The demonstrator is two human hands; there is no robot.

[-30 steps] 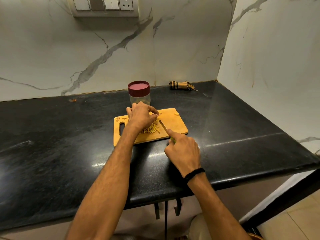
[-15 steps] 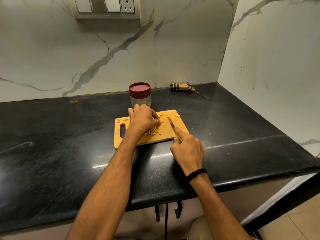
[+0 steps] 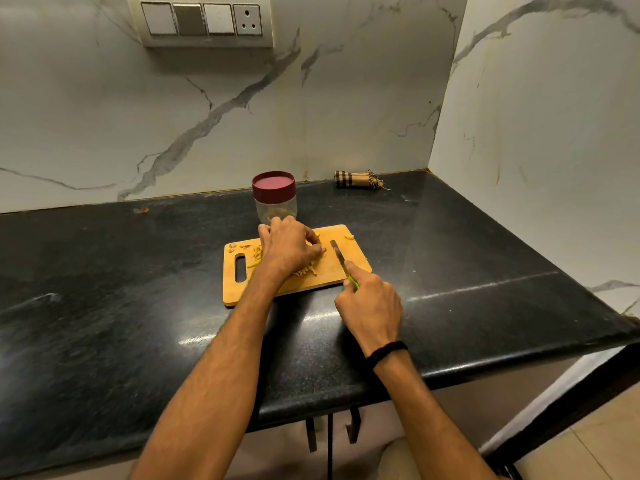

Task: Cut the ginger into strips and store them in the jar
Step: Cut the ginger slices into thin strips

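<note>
We see a clear jar (image 3: 276, 209) with a maroon lid (image 3: 273, 184), yellow ginger strips (image 3: 306, 270) on a honey-tan cutting board (image 3: 353, 261), and a knife (image 3: 343, 265) whose handle looks lime green. The countertop (image 3: 104, 289) is speckled black, the wall (image 3: 104, 116) white with grey veins, the rolled cloth (image 3: 356, 180) tan-and-black checked.

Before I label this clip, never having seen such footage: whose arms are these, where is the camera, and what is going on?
There is no machine: a person works bare-handed, filmed by one camera worn on the head, looking down. On the counter lies a cutting board, with a lidded jar behind it. The left hand curls over the ginger, partly cut into strips. The right hand grips a knife, blade over the board. A rolled cloth lies by the wall.
</note>
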